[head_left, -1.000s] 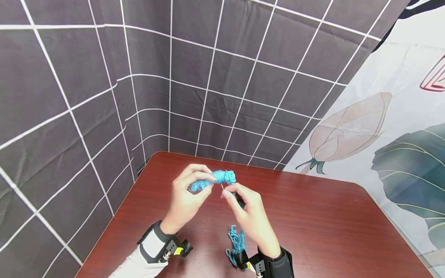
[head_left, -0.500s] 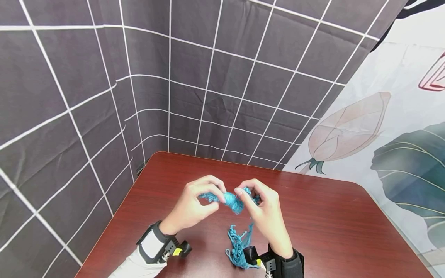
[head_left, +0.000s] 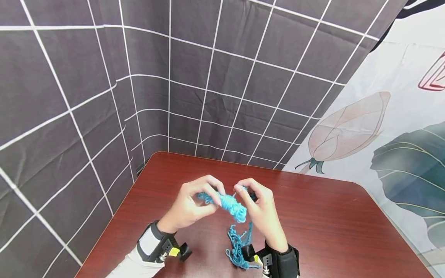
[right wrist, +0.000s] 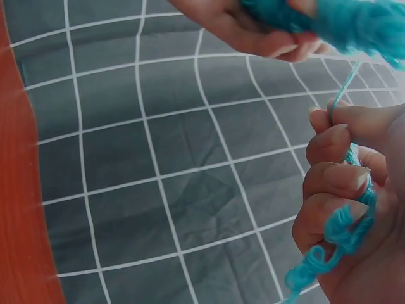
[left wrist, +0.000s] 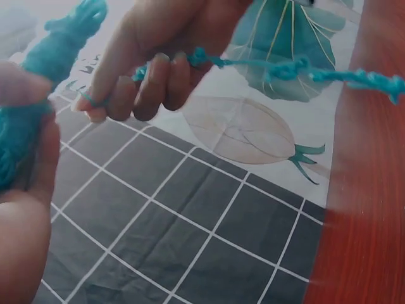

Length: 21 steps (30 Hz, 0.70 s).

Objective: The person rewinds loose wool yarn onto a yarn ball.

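A wound bundle of turquoise yarn (head_left: 233,206) is held by my left hand (head_left: 192,199), thumb below and fingers over its middle. To its right, my right hand (head_left: 259,208) pinches a strand (right wrist: 342,90) that runs taut from the bundle. In the right wrist view, the other fingers curl round a kinked length of the yarn (right wrist: 342,231) that hangs out of the palm. Below the hands, a loose tangle of yarn (head_left: 238,247) lies on the table, partly hidden by the right wrist camera.
The reddish-brown table (head_left: 323,231) spreads under both hands. A dark grey cloth with white grid lines (head_left: 194,96) hangs behind and at the left. A white cloth with a flower print (head_left: 347,135) hangs at the right.
Both hands have come lower and slightly right from a second ago. Since half a second ago, the bundle's right end has swung down, apart from the right hand, with a strand showing between them.
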Each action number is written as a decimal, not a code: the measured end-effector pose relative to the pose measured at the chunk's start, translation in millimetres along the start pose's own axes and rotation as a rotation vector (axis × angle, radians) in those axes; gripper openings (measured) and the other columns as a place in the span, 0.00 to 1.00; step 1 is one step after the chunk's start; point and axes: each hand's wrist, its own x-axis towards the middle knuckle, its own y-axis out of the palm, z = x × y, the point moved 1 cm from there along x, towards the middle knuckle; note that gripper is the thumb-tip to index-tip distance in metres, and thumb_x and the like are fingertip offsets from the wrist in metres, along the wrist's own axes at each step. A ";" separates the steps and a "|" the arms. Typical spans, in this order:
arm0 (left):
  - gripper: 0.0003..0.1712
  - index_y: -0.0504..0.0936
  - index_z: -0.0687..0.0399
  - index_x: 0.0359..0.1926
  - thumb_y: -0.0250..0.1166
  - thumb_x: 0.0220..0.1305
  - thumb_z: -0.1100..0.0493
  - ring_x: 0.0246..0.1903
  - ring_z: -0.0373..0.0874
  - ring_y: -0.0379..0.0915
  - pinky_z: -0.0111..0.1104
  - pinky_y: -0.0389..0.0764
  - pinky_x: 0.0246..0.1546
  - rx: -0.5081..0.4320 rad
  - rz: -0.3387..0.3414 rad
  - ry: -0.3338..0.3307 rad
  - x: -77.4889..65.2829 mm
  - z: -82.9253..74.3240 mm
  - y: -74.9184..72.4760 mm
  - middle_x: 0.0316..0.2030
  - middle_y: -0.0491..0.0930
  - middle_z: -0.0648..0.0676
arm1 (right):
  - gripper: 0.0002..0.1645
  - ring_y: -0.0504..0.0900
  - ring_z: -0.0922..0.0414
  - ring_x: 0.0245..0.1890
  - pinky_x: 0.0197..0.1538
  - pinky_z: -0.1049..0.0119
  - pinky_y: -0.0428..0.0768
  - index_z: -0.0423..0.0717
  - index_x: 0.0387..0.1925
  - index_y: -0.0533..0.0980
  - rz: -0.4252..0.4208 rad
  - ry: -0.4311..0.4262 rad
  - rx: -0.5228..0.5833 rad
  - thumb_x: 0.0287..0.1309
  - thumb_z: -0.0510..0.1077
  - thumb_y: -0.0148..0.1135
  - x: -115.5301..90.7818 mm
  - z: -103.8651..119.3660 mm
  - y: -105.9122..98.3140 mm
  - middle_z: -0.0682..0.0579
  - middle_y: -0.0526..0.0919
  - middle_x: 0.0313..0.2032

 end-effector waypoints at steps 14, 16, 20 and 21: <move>0.13 0.80 0.73 0.34 0.66 0.42 0.80 0.40 0.51 0.72 0.23 0.79 0.38 0.243 -0.341 -0.167 0.9 -1.4 -5.0 0.36 0.76 0.66 | 0.08 0.65 0.63 0.17 0.21 0.70 0.70 0.47 0.30 0.78 0.121 -0.012 0.005 0.62 0.41 0.54 -1.3 8.4 21.1 0.55 0.70 0.17; 0.13 0.81 0.71 0.34 0.67 0.43 0.78 0.40 0.50 0.72 0.24 0.78 0.38 0.276 -0.312 -0.204 1.4 -1.8 -4.6 0.37 0.77 0.65 | 0.07 0.66 0.63 0.18 0.21 0.69 0.70 0.48 0.30 0.78 0.115 -0.025 -0.001 0.61 0.41 0.55 -1.5 10.9 20.4 0.56 0.71 0.17; 0.11 0.83 0.67 0.35 0.68 0.46 0.74 0.40 0.49 0.72 0.30 0.79 0.37 0.355 -0.235 -0.240 1.6 -2.9 -3.5 0.38 0.77 0.62 | 0.04 0.65 0.64 0.17 0.19 0.69 0.67 0.49 0.30 0.78 0.080 -0.049 -0.007 0.59 0.40 0.58 -1.2 14.1 15.9 0.58 0.71 0.18; 0.11 0.83 0.67 0.35 0.68 0.46 0.73 0.40 0.48 0.72 0.32 0.79 0.37 0.367 -0.215 -0.245 1.5 -3.1 -3.3 0.38 0.78 0.62 | 0.03 0.65 0.64 0.17 0.19 0.70 0.66 0.50 0.30 0.78 0.069 -0.046 -0.011 0.58 0.40 0.58 -1.0 14.3 14.0 0.58 0.71 0.18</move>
